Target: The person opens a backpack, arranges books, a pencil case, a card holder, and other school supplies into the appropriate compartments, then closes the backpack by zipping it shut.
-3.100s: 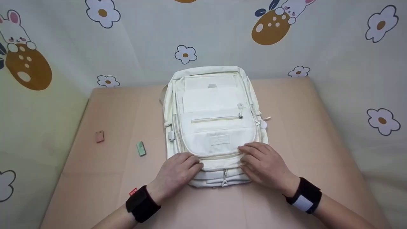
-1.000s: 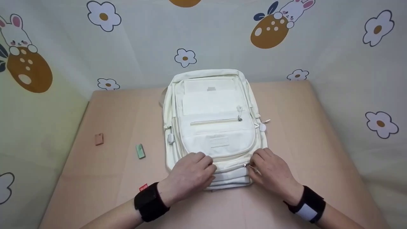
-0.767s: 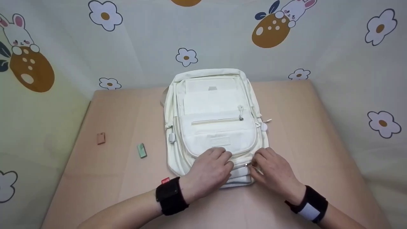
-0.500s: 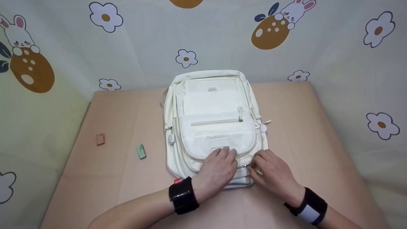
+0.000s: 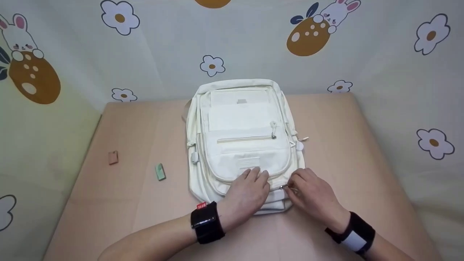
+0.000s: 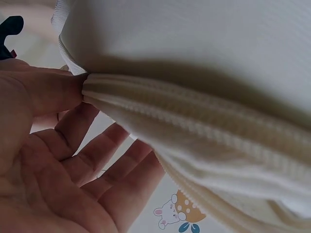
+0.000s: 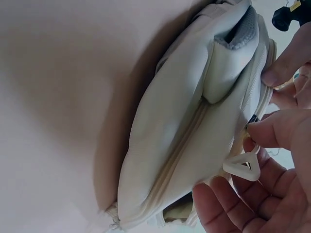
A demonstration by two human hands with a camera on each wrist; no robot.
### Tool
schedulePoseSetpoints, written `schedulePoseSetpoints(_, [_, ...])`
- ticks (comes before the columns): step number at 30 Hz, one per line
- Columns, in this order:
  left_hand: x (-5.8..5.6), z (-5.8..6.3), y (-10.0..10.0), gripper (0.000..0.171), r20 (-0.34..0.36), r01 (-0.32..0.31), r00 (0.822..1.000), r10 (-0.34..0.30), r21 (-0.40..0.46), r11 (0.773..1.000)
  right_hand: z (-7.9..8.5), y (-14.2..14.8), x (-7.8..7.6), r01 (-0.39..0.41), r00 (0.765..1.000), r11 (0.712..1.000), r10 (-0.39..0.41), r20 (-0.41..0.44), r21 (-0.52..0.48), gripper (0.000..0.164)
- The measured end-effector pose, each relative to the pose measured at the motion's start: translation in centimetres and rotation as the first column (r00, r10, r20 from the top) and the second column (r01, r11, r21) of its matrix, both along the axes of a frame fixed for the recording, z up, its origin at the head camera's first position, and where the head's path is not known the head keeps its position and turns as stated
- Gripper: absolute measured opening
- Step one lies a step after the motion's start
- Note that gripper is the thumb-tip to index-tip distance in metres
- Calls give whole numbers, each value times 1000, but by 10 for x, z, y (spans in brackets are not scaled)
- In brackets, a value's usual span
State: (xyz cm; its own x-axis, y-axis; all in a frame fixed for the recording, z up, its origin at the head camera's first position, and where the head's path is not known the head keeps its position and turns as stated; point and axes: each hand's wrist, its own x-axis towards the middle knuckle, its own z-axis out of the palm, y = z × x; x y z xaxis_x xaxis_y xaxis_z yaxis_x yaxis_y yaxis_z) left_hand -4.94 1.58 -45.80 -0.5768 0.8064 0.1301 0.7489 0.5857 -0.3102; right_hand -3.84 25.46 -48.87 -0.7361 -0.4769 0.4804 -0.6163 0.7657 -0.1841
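Observation:
A cream backpack (image 5: 235,116) lies on the table with its front up and its bottom toward me. At its lower right, my right hand (image 5: 314,194) pinches a zipper pull between thumb and index finger; the slider (image 5: 282,187) shows just beside the fingertips. In the right wrist view the pull's white triangular tab (image 7: 234,167) hangs below the thumb. My left hand (image 5: 246,197) lies over the lower middle of the bag. The left wrist view shows its thumb and index finger pinching the zipped edge (image 6: 170,107), the other fingers extended.
A pink block-like piece (image 5: 113,157) and a green one (image 5: 160,172) lie left of the backpack on the tan tabletop (image 5: 344,145). A patterned cloth (image 5: 163,54) hangs behind the table and along both sides.
My left hand has moved right along the bag's lower edge. My right hand has taken hold of the zipper pull, and the slider has gone from the middle to the right.

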Motion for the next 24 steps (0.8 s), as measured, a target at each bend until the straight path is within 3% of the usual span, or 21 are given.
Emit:
schedulePoseSetpoints(5, [0, 2, -3, 29, 22, -3, 1000, 3, 14, 1000, 1, 8, -5, 25, 1000, 1000, -25, 16, 13, 20])
schedulePoseSetpoints(13, [2, 3, -11, 27, 68, -8, 998, 7, 9, 1000, -3, 26, -14, 154, 988, 988, -154, 31, 2, 23])
schedulePoseSetpoints(18, [2, 5, -11, 26, 39, 5, 999, -5, 5, 1000, -4, 27, -16, 146, 989, 989, -146, 36, 1, 21])
schedulePoseSetpoints(24, [2, 21, 2, 23, -30, 57, 998, -56, 27, 998, -2, 28, -17, 143, 989, 990, -142, 29, -20, 21])
